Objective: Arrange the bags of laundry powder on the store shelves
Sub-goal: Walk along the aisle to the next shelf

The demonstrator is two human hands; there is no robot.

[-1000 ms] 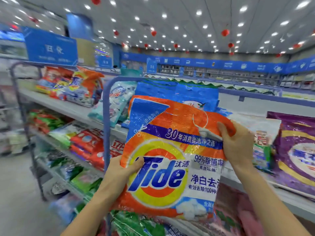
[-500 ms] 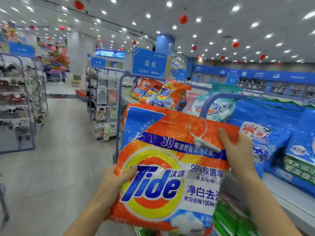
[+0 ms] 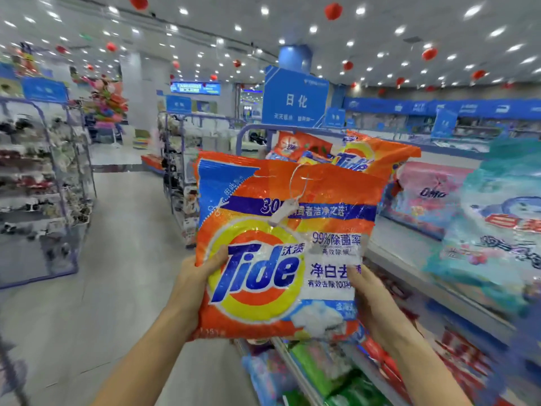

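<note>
I hold an orange Tide laundry powder bag (image 3: 281, 247) upright in front of me, with a white security tag hanging on its front. My left hand (image 3: 196, 276) grips its lower left edge, thumb on the front. My right hand (image 3: 366, 291) grips its lower right edge. Behind the bag, more orange Tide bags (image 3: 371, 159) lie on the top shelf (image 3: 395, 244) at the far end of the rack. A pink Omo bag (image 3: 430, 194) and a teal bag (image 3: 497, 230) stand further along to the right.
Lower shelves to the right hold green and red bags (image 3: 336, 373). A blue aisle sign (image 3: 295, 104) stands above the shelf end. The open aisle floor (image 3: 117, 259) runs on the left, with a wire rack (image 3: 38, 194) beyond it.
The view has swung further left along the shelf towards its end. My right hand has shifted from the bag's upper right edge down to its lower right edge.
</note>
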